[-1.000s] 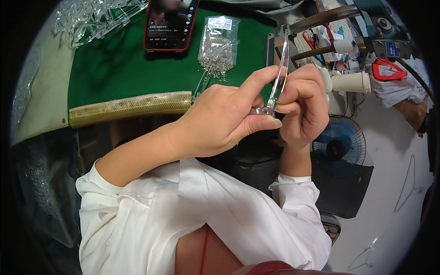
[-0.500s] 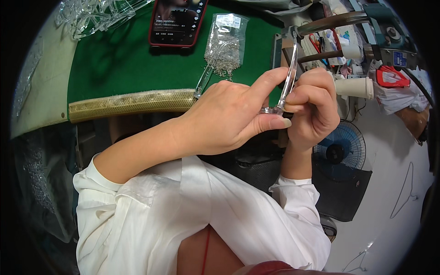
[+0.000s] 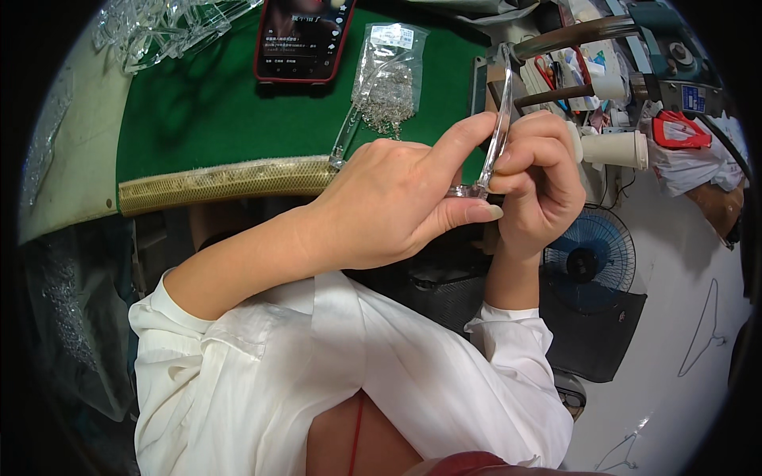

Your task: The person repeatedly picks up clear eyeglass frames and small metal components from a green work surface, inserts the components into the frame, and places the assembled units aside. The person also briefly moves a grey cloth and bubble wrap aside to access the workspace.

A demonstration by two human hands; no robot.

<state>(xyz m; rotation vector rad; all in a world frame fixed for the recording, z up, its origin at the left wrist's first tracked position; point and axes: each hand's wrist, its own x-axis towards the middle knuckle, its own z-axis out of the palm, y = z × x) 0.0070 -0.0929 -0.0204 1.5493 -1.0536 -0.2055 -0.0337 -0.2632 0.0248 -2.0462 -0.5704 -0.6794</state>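
A clear plastic eyeglass frame (image 3: 500,119) is held between my two hands, over the right end of the green mat. My left hand (image 3: 405,190) is closed on its front part, with the thumb below and the index finger reaching to the right-hand temple arm. That arm points up and away from me. My right hand (image 3: 544,174) pinches near the hinge end of the arm, its fingers curled. Whether a small part sits in that pinch is hidden. The other temple arm (image 3: 344,139) sticks out beyond my left hand, above the mat. Most of the front is covered by my left hand.
On the green mat (image 3: 198,119) lie a phone (image 3: 298,47) and a clear bag (image 3: 389,71) spilling tiny metal parts. More clear frames (image 3: 171,32) are heaped at far left. A gold mesh strip (image 3: 230,184) edges the table. At right are a cup (image 3: 615,149) and a fan (image 3: 587,258).
Both hands keep the same grip on the eyeglass frame. The frame has tilted slightly, its temple arms shifting a little to the left. The phone's screen picture differs.
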